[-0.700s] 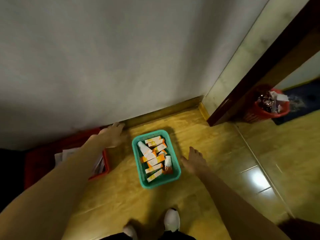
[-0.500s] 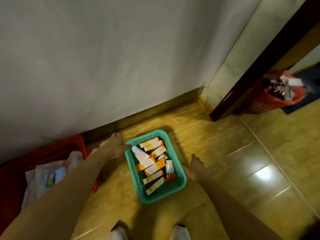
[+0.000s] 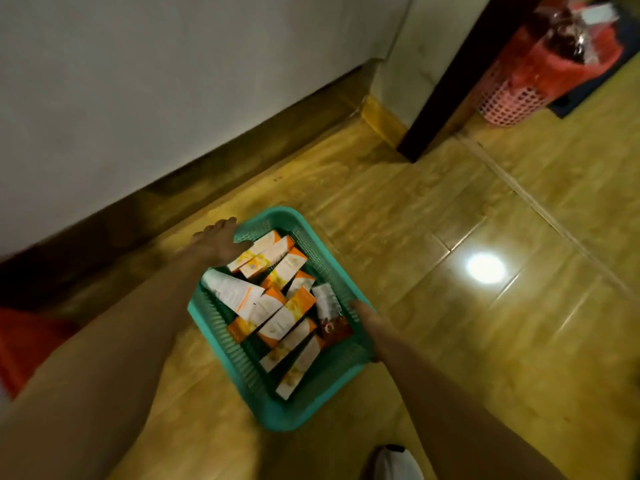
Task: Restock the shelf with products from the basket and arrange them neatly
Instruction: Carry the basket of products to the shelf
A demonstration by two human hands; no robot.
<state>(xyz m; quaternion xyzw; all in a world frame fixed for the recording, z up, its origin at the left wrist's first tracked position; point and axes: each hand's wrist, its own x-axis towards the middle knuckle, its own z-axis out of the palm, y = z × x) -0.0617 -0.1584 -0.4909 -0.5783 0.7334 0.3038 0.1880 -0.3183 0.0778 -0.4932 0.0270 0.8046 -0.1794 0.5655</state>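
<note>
A teal plastic basket (image 3: 311,415) sits on the yellow tiled floor, filled with several orange-and-white product boxes (image 3: 285,315) and a white tube (image 3: 232,292). My left hand (image 3: 218,242) rests on the basket's far left rim, fingers spread over the edge. The fingers of my right hand (image 3: 369,327) are curled around the rim on the right side. No shelf is in view.
A grey wall with a brown skirting board (image 3: 221,174) runs behind the basket. A dark door frame (image 3: 446,81) stands at the upper right, with a red mesh bin (image 3: 540,64) beyond it. Another red container (image 3: 24,344) lies at the left edge. My white shoe (image 3: 398,462) shows at the bottom.
Both hands have closed in from beside the basket onto its rims. The view has dropped lower and nearer to the basket.
</note>
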